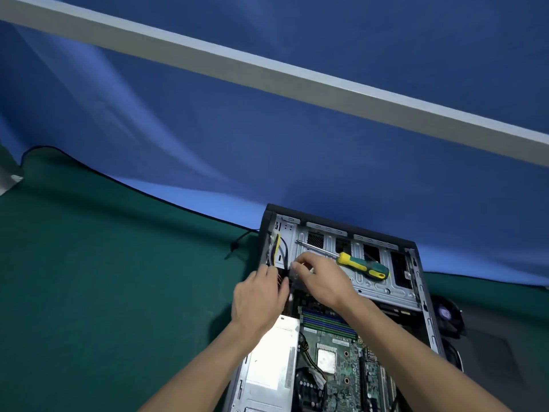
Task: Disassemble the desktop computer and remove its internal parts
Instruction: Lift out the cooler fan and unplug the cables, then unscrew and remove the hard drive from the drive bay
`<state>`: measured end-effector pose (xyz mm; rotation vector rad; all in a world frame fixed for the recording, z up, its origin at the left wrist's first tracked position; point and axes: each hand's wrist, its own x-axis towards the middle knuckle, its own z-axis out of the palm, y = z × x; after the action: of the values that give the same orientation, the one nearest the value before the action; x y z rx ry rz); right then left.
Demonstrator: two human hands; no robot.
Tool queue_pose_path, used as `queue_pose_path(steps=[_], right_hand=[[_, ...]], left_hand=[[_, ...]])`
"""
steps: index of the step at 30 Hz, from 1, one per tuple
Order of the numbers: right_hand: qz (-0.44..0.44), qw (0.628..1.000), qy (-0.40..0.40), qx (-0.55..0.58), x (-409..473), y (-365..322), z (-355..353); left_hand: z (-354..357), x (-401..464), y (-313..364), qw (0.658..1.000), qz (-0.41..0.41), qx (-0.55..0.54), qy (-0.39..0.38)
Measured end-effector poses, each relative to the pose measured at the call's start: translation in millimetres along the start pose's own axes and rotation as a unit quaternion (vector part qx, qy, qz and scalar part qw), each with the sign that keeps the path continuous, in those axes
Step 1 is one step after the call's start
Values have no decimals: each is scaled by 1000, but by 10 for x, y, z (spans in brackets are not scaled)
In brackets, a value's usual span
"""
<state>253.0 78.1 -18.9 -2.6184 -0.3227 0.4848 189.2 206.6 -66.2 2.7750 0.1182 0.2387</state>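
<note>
The mat (104, 278) on the table is deep green with a thin black edge, and behind it hangs a blue cloth (267, 144) crossed by a pale grey bar (267, 72). The computer case (416, 292) is bare silver metal inside with a black outer frame. The screwdriver (364, 265) has a yellow and green handle and a shiny steel shaft. The motherboard (344, 364) is green, its memory slots (328, 321) striped blue and green. The power supply (273, 364) looks pale grey, perhaps washed out by glare. Cables (277, 248) show yellow and dark blue.
</note>
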Motion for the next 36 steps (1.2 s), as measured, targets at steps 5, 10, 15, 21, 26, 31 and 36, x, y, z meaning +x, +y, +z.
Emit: queue_pose_path(steps=[5,10,15,21,26,31,36], right_hand=[[-23,999,26,42,98,-164,28],[-48,999,11,-12,269,-385,58],[-29,996,14,-77,475,-537,110],[68,992,1,-105,624,-621,274],[30,997,-28,-63,557,-578,263],[-11,999,29,-21,386,-342,68],[-13,986,140,-94,275,64,-126]], left_hand=[[0,69,12,998,-46,-26,-16],[8,71,2,996,-69,-51,-24],[45,89,-30,996,-73,-27,-38],[52,97,-29,996,-76,-28,-42],[63,89,-28,995,-89,-29,-39],[43,104,2,996,-84,-9,-24],[41,89,0,997,-78,1,-22]])
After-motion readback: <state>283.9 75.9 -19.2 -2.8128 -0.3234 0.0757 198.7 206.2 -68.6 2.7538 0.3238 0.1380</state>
